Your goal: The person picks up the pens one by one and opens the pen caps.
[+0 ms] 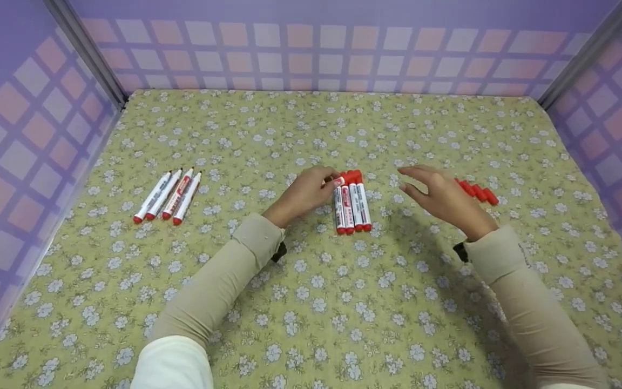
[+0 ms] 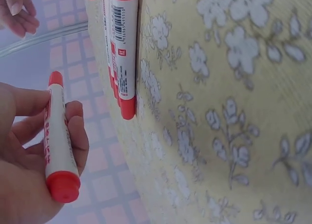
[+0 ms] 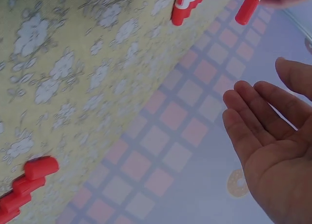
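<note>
My left hand (image 1: 328,182) grips a white marker with a red cap (image 2: 57,136), thumb on one side and fingers on the other. It holds this marker at the left edge of a row of three capped markers (image 1: 355,205) lying side by side on the flowered cloth (image 1: 311,302). In the left wrist view that row (image 2: 122,53) lies just beyond the held marker. My right hand (image 1: 416,182) hovers open and empty to the right of the row, palm showing (image 3: 273,146). Loose red caps (image 1: 478,192) lie behind it, and they also appear in the right wrist view (image 3: 27,185).
Several uncapped white markers with red ends (image 1: 168,195) lie in a slanted row at the left of the cloth. Purple checked walls (image 1: 311,54) close in the back and both sides.
</note>
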Tool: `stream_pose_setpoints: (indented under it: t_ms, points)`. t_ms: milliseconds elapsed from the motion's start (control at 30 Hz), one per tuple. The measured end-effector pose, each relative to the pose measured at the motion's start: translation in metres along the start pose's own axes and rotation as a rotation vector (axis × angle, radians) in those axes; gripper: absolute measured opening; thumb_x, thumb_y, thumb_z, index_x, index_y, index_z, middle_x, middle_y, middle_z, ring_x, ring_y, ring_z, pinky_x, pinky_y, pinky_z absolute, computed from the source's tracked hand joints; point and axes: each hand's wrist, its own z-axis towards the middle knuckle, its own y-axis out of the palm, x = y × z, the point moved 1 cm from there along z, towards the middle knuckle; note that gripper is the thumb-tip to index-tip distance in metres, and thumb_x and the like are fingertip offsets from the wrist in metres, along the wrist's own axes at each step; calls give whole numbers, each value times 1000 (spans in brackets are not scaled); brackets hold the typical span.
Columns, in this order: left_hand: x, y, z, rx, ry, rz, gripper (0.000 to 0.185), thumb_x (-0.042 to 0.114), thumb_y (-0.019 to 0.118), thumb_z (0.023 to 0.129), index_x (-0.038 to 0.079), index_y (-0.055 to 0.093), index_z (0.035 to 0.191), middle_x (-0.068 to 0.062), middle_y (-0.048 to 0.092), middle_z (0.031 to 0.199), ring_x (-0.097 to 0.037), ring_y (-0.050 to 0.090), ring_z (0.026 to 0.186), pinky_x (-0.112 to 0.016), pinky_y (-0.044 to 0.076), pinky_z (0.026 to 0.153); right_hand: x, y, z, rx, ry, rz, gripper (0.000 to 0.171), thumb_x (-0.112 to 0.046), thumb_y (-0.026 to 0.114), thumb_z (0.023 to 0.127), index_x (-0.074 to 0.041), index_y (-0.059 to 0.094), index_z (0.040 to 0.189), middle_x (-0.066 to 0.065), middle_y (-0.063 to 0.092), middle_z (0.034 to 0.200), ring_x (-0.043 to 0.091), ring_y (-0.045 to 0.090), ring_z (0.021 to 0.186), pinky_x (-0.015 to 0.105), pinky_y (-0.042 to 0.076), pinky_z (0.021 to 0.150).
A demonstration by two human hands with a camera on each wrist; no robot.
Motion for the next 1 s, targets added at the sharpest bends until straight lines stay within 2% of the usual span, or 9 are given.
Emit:
stream_pose_setpoints:
  t_ms: [167,333,500,633,800,1000]
  points:
    - [8,-2,-6,-3,94,108,30,27,52,100,11,63,124,-4,61,113,-15,57,91,-31,49,78,-11,6,5,14,-80,-40,41,-19,57,97,-5,54,136,19,56,134,35,55,122,51,47,96]
    - [15,-2,-12,5,204,198,28,27,58,97,13,66,119,-2,63,107,-15,60,93,-33,51,83,-24,13,9,23,-182,-66,40,-17,59,96,-4,56,134,18,58,131,34,58,118,47,49,94]
    - [20,-2,-17,17,286,297,27,26,56,98,12,66,119,-2,64,113,-15,63,101,-32,52,87,-34,18,12,41,-279,-87,39,-14,62,94,-1,59,130,18,61,126,32,60,115,44,51,92]
    - [24,-2,-19,56,367,375,27,26,58,97,11,67,117,-4,65,115,-17,63,103,-31,53,85,-41,20,14,17,-290,-88,39,-13,61,94,0,58,131,18,62,124,31,61,114,42,52,91]
    - [26,-1,-20,130,470,466,26,26,60,95,10,68,114,-5,66,110,-17,63,96,-30,54,81,-46,22,17,2,-318,-83,38,-11,62,93,0,59,129,18,65,119,29,65,106,39,55,86]
    - [27,0,-21,170,523,516,29,28,60,95,8,68,116,-7,66,112,-19,63,96,-31,54,83,-51,27,19,-4,-347,-99,35,-11,61,94,0,61,127,18,66,114,26,67,98,36,56,81]
